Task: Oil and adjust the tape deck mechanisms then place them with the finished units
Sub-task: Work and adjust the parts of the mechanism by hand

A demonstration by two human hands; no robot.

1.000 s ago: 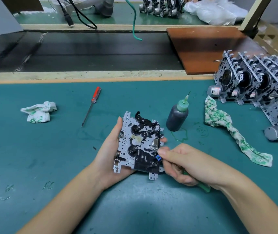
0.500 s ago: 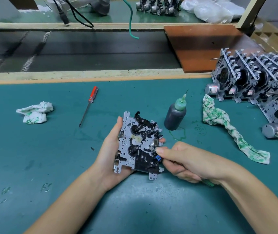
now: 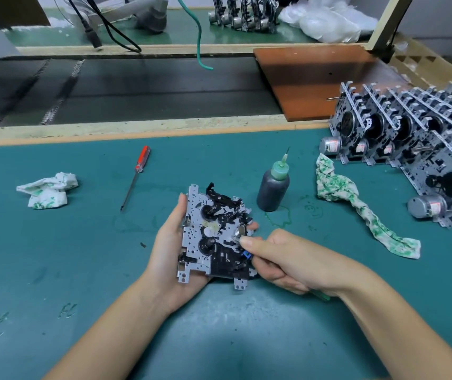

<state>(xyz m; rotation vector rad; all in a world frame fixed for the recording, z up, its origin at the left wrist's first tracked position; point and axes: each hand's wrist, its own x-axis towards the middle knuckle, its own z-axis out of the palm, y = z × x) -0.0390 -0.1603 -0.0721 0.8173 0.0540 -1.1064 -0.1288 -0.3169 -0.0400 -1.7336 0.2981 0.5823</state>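
Left hand (image 3: 170,242) cradling tape deck mechanism (image 3: 214,237)

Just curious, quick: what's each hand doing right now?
Left hand: holding the mechanism.
Right hand: gripping a green tool, working on the mechanism.

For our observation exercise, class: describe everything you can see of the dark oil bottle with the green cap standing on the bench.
The dark grey plastic oil bottle with the green cap stands upright on the teal bench mat, just right of the held tape deck mechanism. Its rounded body narrows to a pale green cap, topped by a thin needle nozzle that leans slightly right. A green oily ring stains the mat around its base. Neither hand touches it; nothing else does.
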